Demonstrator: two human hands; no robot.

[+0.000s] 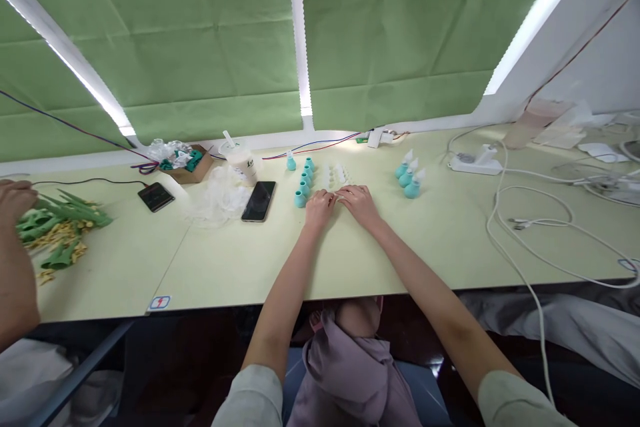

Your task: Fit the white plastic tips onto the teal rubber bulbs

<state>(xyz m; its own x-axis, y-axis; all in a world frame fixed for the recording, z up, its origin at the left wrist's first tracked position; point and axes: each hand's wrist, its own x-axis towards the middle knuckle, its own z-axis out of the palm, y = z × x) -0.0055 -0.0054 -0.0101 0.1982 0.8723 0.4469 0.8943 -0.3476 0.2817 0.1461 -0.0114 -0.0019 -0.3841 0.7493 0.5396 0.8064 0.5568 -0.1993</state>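
My left hand [321, 205] and my right hand [359, 204] meet over the table, fingers bent and closed together around something small and whitish that I cannot make out. Just beyond the fingertips lie two rows of small white pieces [342, 173]. To the left of my left hand runs a row of small turquoise bulb-shaped pots [300, 199] with open tops. One more turquoise piece [291, 163] with a pale top stands behind that row. Beyond my right hand is a group of turquoise bulbs [413, 189] with pointed white tips.
Left of the pots lie a black phone [259, 201], crumpled clear plastic [220, 197], a drink cup [242, 165] and a cardboard box [195, 171]. Another person's hand [15, 201] is beside green and yellow pieces [63, 230]. A power strip [475, 165] and white cables [500, 213] spread rightward.
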